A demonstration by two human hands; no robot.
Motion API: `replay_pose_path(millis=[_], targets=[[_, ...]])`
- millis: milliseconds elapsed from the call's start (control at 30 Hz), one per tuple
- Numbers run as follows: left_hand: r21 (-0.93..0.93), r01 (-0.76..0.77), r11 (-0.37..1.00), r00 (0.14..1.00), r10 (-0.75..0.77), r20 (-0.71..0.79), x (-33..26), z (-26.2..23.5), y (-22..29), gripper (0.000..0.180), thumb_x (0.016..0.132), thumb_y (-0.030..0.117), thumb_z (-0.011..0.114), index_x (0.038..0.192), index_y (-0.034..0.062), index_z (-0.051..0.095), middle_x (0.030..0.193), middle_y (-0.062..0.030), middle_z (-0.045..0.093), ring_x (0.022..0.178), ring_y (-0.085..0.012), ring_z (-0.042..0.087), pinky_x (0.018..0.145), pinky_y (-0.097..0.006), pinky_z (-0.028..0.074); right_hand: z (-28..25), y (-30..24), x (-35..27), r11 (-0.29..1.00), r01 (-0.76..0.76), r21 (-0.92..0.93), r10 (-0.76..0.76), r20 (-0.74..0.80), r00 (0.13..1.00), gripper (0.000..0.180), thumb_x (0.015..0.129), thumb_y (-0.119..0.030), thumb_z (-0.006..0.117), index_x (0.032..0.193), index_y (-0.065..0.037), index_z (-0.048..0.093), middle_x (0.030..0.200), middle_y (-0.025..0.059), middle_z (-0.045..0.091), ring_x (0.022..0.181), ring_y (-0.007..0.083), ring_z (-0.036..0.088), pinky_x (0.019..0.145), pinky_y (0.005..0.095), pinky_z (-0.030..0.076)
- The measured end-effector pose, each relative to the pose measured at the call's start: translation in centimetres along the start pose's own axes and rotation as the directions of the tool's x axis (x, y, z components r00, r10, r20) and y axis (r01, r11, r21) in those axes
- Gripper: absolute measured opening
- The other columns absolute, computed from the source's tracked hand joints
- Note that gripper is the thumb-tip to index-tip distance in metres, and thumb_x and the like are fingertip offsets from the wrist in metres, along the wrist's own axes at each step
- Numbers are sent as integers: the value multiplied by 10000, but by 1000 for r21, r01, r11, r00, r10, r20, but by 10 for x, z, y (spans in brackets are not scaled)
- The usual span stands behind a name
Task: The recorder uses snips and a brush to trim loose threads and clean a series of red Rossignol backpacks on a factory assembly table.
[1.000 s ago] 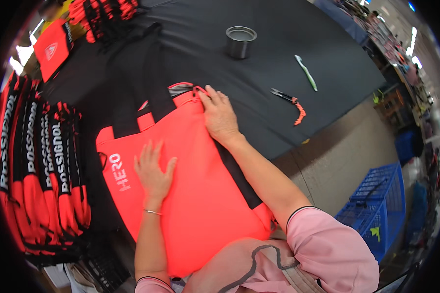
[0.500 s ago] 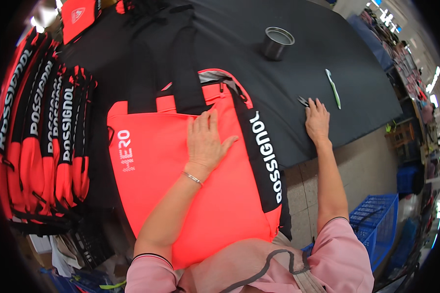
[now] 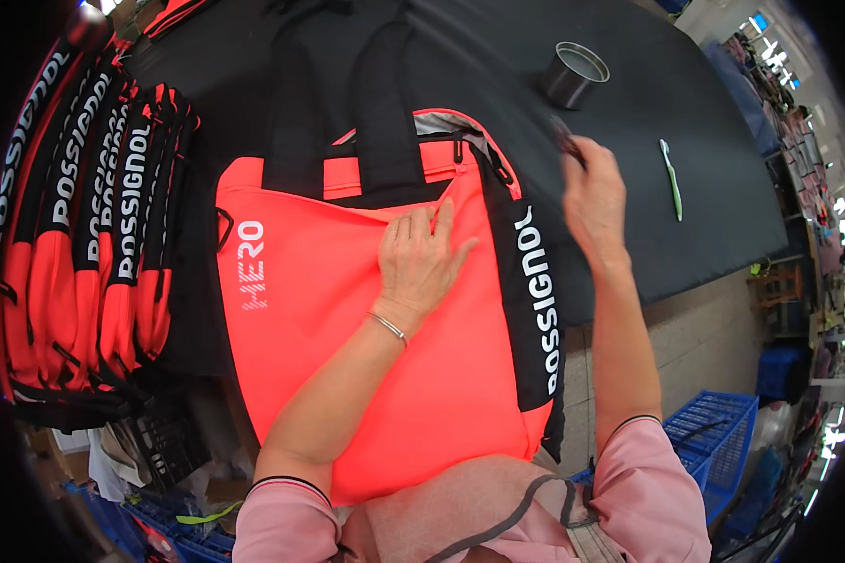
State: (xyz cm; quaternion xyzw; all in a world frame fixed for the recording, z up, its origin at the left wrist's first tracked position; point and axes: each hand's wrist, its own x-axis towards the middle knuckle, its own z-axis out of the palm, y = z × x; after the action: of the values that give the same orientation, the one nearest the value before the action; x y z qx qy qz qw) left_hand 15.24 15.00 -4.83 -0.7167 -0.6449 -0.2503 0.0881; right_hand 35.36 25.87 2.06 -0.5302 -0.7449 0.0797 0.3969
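Now, left hand (image 3: 415,265) spread on red bag (image 3: 446,399), right hand (image 3: 595,202) clamped around blurred dark tool (image 3: 569,144)

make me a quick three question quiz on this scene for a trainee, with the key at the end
1. True or false: the left hand lies on the red bag.
2. Multiple choice: which hand grips the small, blurred dark tool? A: left only. B: right only. C: both.
3. Fill in: in the picture, the toothbrush lies to the ____ of the round can.

Key:
1. True.
2. B; the right hand has its fingers closed around it.
3. Right.
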Motion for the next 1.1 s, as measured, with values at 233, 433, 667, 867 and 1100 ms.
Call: replay_pose_path(millis=[233,433,667,867,1100], targets=[[-575,299,762,880,-453,-143,22,1,-36,286,945,137,650,1211,41,604,899,-119,656,621,-208,639,562,-350,519,75,-48,-8,985,81,-151,-49,203,978,621,758,-366,834,1221,-43,576,1004,98,674,900,208,665,817,361,536],[-429,361,828,932,-330,147,41,-5,-43,182,893,149,691,1057,70,681,827,-124,653,737,-289,674,637,-417,523,73,-43,-9,973,-223,51,198,304,932,732,663,-385,873,1245,-62,567,981,66,672,870,188,663,794,364,544],[-221,290,931,957,-278,86,53,8,-37,142,894,176,688,954,47,678,840,-109,656,767,-320,657,652,-419,508,81,-35,-10,979,-195,54,172,279,945,678,673,-361,860,1215,-64,582,1029,26,663,879,158,656,784,355,543],[-247,346,905,930,-367,-41,37,17,-46,146,931,143,644,897,4,617,873,-151,646,789,-348,645,691,-450,506,77,-34,-10,977,-206,52,181,308,934,687,671,-374,865,1218,-69,583,1055,29,657,895,160,640,808,347,538],[-327,523,787,850,-509,135,39,9,-47,215,969,199,618,921,-11,612,908,-176,669,848,-370,655,730,-461,507,75,-25,-11,984,-1,179,-28,160,987,513,811,-354,790,1177,-69,573,1033,78,645,908,244,641,827,394,519]])
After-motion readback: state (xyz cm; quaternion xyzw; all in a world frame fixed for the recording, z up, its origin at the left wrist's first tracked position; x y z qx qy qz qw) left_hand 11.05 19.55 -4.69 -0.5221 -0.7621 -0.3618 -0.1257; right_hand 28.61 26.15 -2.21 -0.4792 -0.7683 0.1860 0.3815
